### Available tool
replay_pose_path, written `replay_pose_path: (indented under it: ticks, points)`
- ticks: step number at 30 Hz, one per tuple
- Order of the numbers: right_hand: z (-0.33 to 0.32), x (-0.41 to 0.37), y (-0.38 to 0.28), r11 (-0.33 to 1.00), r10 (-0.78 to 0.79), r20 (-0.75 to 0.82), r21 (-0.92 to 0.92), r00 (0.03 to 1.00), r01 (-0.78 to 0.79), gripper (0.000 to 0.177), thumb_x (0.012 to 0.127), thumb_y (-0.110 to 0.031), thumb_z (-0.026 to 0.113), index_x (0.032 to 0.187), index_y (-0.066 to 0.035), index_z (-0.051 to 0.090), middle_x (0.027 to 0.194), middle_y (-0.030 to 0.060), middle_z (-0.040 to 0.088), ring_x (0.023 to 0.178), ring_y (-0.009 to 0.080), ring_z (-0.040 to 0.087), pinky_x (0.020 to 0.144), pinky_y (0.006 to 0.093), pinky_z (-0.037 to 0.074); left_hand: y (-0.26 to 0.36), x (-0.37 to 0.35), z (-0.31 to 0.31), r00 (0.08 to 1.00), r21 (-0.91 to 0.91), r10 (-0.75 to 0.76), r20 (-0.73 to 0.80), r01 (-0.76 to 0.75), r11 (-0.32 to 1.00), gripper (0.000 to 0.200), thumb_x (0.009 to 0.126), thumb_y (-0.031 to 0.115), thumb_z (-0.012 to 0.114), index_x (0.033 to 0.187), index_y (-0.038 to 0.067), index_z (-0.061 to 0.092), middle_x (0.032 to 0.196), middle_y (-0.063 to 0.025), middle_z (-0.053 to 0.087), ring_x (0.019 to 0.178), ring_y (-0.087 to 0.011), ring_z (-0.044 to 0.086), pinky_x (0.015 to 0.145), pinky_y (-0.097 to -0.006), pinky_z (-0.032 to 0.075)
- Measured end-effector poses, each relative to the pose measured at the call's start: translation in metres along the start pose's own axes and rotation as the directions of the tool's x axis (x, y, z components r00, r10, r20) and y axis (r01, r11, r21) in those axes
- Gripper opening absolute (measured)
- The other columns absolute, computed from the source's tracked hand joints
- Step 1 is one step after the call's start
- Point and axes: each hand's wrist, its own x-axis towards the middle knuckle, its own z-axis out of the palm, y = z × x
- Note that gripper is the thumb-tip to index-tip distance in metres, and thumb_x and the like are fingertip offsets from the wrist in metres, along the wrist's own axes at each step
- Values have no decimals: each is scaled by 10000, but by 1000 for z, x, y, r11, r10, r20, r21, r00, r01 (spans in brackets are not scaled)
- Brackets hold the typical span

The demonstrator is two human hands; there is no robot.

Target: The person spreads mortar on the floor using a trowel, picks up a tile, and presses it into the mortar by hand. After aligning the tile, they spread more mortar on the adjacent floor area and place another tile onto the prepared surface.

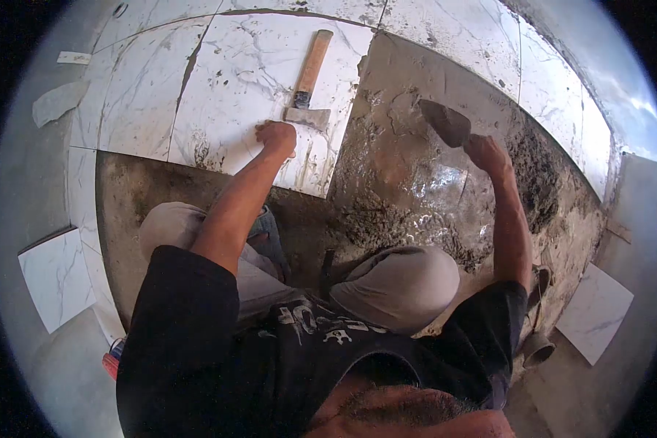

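"Beige cloth fills the near part of my feed: bent knees, well on the wearer's side of the hammer. Why so low?"

"To get both arms over the floor, I'd judge. Off to the hammer's left and nearer us lies the first loose tile; off to its right, the second loose tile. Probably parked there to stay out of the wet."

"And the left hand?"

"Curled closed on the floor tile, just on the near side of the hammer's head. I see nothing in it. My guess is that it props up the lean."

"So nobody's gripping the hammer."

"No. It lies on that same tile, handle pointing away: likely a firmer seat than the mortar to its right."

"Then the right hand?"

"Closed round the handle of a trowel, right of the hammer. The blade sits low over the mortar, I'd say to keep its broad face to the surface. Whether it touches, I can't tell from here."

"Anything farther?"

"A row of laid tiles, beyond the hammer and to its right, edging the mortar."
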Motion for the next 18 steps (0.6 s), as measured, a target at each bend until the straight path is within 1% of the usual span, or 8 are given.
replay_pose_path:
  ticks: [1, 4, 6, 8, 9, 11, 16, 18]
  points:
    - [-29, -3, -13, 961, 275, 84, -7, 958, -276, 254, 798, -249, 445, 889, -63, 593, 812, 164, 617, 739, 335, 599, 636, 421, 488, 1, 6, 5, 999, -20, -50, 6, 50, 999, 641, 582, 343, 785, 1078, 7, 559, 1169, -232, 474, 1075, -413, 460, 824, -466, 450]
    - [-76, 19, -29, 928, 370, 248, -150, 895, -342, 212, 786, -242, 510, 865, -92, 637, 872, 135, 633, 803, 293, 620, 677, 412, 495, 0, 9, 7, 997, -57, -70, 11, 71, 996, 647, 584, 343, 785, 1083, 2, 555, 1182, -236, 462, 1092, -419, 445, 836, -470, 442]
    - [-76, 23, -22, 935, 346, 237, -164, 908, -313, 213, 777, -240, 526, 843, -73, 640, 859, 123, 640, 811, 281, 622, 679, 402, 496, 0, 10, 7, 999, -65, -37, 8, 38, 997, 652, 584, 341, 785, 1085, -5, 551, 1192, -240, 454, 1100, -423, 437, 841, -473, 438]
    - [-79, 23, -16, 985, 136, 227, -139, 964, -106, 238, 777, -264, 538, 832, -53, 633, 841, 136, 635, 797, 288, 620, 683, 388, 498, 3, 16, 2, 977, -84, -94, 192, 112, 990, 1048, 558, 340, 803, 1302, -86, 202, 1338, -311, 208, 1227, -407, 284, 951, -482, 332]
    - [-89, 22, -21, 986, 127, 226, -136, 966, -98, 238, 777, -264, 538, 832, -53, 633, 841, 136, 635, 797, 288, 620, 683, 388, 498, 0, 16, -4, 975, -85, -102, 195, 121, 989, 1048, 558, 340, 803, 1302, -86, 202, 1338, -311, 208, 1227, -407, 284, 951, -482, 332]
    - [-102, 7, -31, 990, -129, 397, 110, 909, 93, 275, 792, -287, 531, 824, -30, 623, 834, 152, 625, 789, 303, 608, 705, 389, 487, -4, 10, -5, 969, -96, -1, 247, 25, 995, 1046, 553, 341, 806, 1296, -93, 212, 1324, -322, 227, 1223, -406, 291, 952, -482, 332]
    - [-73, -15, -29, 986, 82, 306, 114, 948, -122, 327, 835, -306, 480, 841, 2, 592, 812, 176, 604, 773, 336, 586, 687, 424, 451, 0, 32, 15, 977, -80, -113, 181, 129, 988, 1013, 569, 390, 785, 1298, -64, 249, 1315, -316, 253, 1225, -420, 274, 936, -507, 338]
    - [-65, -29, -44, 941, 44, 224, 317, 974, -115, 360, 847, -332, 458, 837, 9, 572, 789, 192, 597, 691, 335, 581, 624, 428, 437, 0, 28, 13, 977, -32, -36, 209, 44, 999, 1084, 549, 417, 785, 1316, -65, 189, 1338, -304, 217, 1235, -414, 259, 944, -503, 328]
